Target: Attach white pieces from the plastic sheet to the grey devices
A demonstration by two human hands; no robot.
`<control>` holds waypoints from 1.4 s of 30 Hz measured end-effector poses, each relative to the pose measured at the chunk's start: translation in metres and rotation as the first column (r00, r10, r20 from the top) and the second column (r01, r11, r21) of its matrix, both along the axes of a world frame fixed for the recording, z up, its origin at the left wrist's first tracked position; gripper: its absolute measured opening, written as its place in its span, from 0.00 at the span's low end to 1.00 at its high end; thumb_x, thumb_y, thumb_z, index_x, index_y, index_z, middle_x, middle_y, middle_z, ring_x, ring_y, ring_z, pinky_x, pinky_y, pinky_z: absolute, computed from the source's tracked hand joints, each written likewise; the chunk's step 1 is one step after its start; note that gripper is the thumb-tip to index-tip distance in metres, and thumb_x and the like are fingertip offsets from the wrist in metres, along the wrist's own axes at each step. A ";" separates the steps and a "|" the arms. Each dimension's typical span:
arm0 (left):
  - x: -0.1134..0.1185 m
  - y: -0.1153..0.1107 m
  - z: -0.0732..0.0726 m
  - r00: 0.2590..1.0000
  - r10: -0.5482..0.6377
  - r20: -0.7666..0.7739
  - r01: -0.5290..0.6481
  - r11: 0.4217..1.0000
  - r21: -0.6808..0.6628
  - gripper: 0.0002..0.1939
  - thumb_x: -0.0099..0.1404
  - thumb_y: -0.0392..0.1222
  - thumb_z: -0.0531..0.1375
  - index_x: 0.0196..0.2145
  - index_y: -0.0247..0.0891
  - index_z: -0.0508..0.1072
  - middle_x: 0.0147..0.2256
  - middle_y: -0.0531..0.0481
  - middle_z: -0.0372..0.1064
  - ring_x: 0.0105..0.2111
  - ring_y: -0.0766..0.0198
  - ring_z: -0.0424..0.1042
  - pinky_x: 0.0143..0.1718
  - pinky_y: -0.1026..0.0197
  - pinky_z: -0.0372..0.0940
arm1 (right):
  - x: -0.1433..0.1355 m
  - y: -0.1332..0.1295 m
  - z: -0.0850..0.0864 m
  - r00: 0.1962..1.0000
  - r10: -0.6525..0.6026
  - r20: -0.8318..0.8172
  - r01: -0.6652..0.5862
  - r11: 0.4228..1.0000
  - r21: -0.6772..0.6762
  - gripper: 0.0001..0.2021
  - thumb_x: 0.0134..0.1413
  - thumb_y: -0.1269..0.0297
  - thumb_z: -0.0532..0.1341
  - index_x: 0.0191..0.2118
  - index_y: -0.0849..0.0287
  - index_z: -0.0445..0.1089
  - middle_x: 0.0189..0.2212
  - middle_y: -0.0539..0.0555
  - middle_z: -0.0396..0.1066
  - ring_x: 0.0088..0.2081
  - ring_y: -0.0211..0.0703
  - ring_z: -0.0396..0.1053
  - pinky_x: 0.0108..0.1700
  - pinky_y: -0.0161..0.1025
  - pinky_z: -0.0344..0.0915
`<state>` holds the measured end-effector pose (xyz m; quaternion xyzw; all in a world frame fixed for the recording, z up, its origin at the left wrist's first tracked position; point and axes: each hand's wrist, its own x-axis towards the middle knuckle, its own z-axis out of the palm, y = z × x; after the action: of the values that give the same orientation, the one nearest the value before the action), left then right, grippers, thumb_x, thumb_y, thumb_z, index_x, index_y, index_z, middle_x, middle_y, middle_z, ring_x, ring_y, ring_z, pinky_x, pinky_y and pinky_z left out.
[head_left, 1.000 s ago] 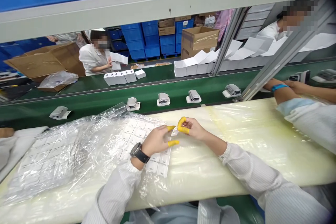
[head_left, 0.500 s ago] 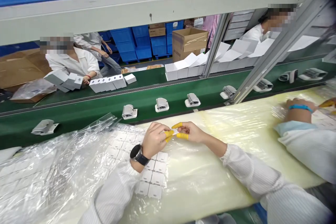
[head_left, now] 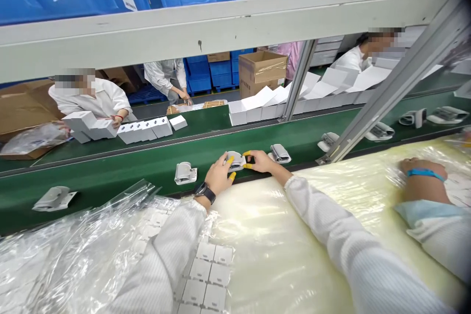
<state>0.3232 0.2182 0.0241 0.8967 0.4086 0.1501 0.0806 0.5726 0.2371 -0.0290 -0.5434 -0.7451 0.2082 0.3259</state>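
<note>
On the green belt, my left hand point(head_left: 218, 174) and my right hand point(head_left: 259, 161) grip a grey cuff on a white base point(head_left: 235, 161) from either side. Yellow finger covers are on my thumbs and index fingers. The left index finger lies on the cuff and the left thumb is at its near side. Right fingertips meet its right edge. Whether a small white piece is still in my fingers I cannot make out. Below my left forearm, white square pieces point(head_left: 199, 270) lie in rows, partly under clear plastic film point(head_left: 91, 235).
Other cuffs stand along the green belt point(head_left: 140, 169). A metal post point(head_left: 382, 83) slants across the right side, and a beam point(head_left: 147, 29) runs above. At right is a co-worker's hand point(head_left: 423, 167). White boxes point(head_left: 147, 130) line the far bench, where people work.
Both hands have moved forward from over the film-covered table to a cuff on the belt. The small white piece held between them earlier no longer shows. The view has tilted up slightly.
</note>
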 end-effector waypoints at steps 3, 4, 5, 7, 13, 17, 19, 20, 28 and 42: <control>0.008 0.012 -0.009 0.999 -0.029 -0.016 0.028 0.998 -0.058 0.32 0.61 0.37 0.60 0.63 0.36 0.62 0.66 0.38 0.53 0.61 0.47 0.63 0.61 0.49 0.61 | 0.005 0.014 -0.005 0.997 0.078 0.028 -0.078 0.997 0.000 0.19 0.45 0.59 0.69 0.44 0.61 0.75 0.31 0.52 0.72 0.30 0.39 0.66 0.34 0.35 0.61; 0.010 0.014 -0.011 0.999 -0.038 -0.012 0.037 0.997 -0.069 0.32 0.61 0.36 0.60 0.63 0.36 0.62 0.66 0.39 0.54 0.60 0.48 0.65 0.60 0.50 0.62 | 0.007 0.016 -0.006 0.994 0.102 0.024 -0.102 0.995 -0.005 0.19 0.46 0.58 0.69 0.44 0.61 0.75 0.32 0.52 0.72 0.31 0.40 0.66 0.35 0.35 0.62; 0.012 0.015 -0.013 0.999 -0.047 -0.006 0.046 0.996 -0.076 0.33 0.61 0.36 0.60 0.63 0.37 0.62 0.66 0.39 0.55 0.59 0.48 0.66 0.60 0.51 0.62 | 0.010 0.017 -0.007 0.992 0.123 0.014 -0.123 0.992 -0.009 0.19 0.46 0.58 0.69 0.44 0.61 0.75 0.32 0.52 0.72 0.31 0.40 0.66 0.35 0.34 0.62; 0.015 0.016 -0.016 0.998 -0.063 0.002 0.063 0.995 -0.080 0.33 0.60 0.35 0.60 0.64 0.37 0.62 0.66 0.40 0.54 0.59 0.49 0.67 0.60 0.52 0.62 | 0.017 0.018 -0.009 0.990 0.137 -0.017 -0.137 0.990 -0.019 0.20 0.46 0.56 0.69 0.44 0.62 0.76 0.32 0.52 0.72 0.31 0.40 0.66 0.35 0.34 0.62; 0.026 0.020 -0.016 0.994 -0.107 -0.010 0.106 0.989 -0.105 0.34 0.61 0.36 0.59 0.65 0.37 0.60 0.67 0.42 0.53 0.60 0.50 0.66 0.61 0.54 0.62 | 0.038 0.016 -0.022 0.986 0.101 -0.131 -0.108 0.993 -0.049 0.26 0.45 0.49 0.69 0.46 0.63 0.76 0.32 0.53 0.72 0.27 0.37 0.63 0.30 0.34 0.60; 0.036 0.020 -0.014 0.992 -0.128 -0.026 0.123 0.984 -0.131 0.34 0.62 0.37 0.58 0.66 0.35 0.58 0.68 0.42 0.50 0.60 0.50 0.65 0.62 0.54 0.61 | 0.049 0.014 -0.025 0.985 0.123 -0.119 -0.128 0.991 -0.035 0.24 0.45 0.48 0.69 0.43 0.63 0.77 0.33 0.54 0.73 0.28 0.38 0.64 0.29 0.34 0.61; 0.041 0.020 -0.014 0.990 -0.134 -0.030 0.129 0.982 -0.140 0.35 0.62 0.38 0.58 0.66 0.35 0.57 0.69 0.43 0.48 0.60 0.50 0.65 0.62 0.54 0.61 | 0.055 0.013 -0.023 0.990 0.118 -0.078 -0.120 0.992 -0.023 0.23 0.46 0.49 0.69 0.42 0.63 0.77 0.33 0.54 0.72 0.28 0.38 0.64 0.29 0.34 0.61; 0.043 0.020 -0.014 0.990 -0.138 -0.032 0.132 0.981 -0.142 0.35 0.62 0.38 0.58 0.66 0.35 0.57 0.69 0.43 0.48 0.60 0.50 0.65 0.62 0.55 0.61 | 0.057 0.012 -0.021 0.992 0.115 -0.058 -0.117 0.993 -0.018 0.22 0.46 0.50 0.69 0.42 0.63 0.77 0.32 0.54 0.72 0.28 0.38 0.65 0.30 0.34 0.61; 0.058 0.020 -0.015 0.984 -0.172 -0.040 0.164 0.976 -0.141 0.37 0.61 0.36 0.59 0.67 0.38 0.56 0.69 0.46 0.46 0.59 0.51 0.66 0.61 0.54 0.62 | 0.078 0.011 -0.007 0.989 0.127 0.080 -0.125 0.992 -0.028 0.21 0.46 0.50 0.70 0.40 0.63 0.78 0.30 0.52 0.68 0.24 0.35 0.61 0.28 0.34 0.57; 0.093 0.021 -0.013 0.977 -0.206 -0.054 0.196 0.969 -0.148 0.36 0.62 0.39 0.59 0.67 0.37 0.57 0.69 0.45 0.48 0.62 0.52 0.62 0.64 0.54 0.57 | 0.111 0.008 -0.014 0.997 0.058 0.057 -0.060 0.997 0.042 0.08 0.54 0.65 0.63 0.35 0.61 0.79 0.33 0.54 0.72 0.32 0.39 0.70 0.37 0.35 0.64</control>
<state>0.4161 0.2394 0.0110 0.9301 0.3277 0.0807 0.1451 0.6836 0.2448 -0.0432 -0.5195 -0.7739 0.1862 0.3105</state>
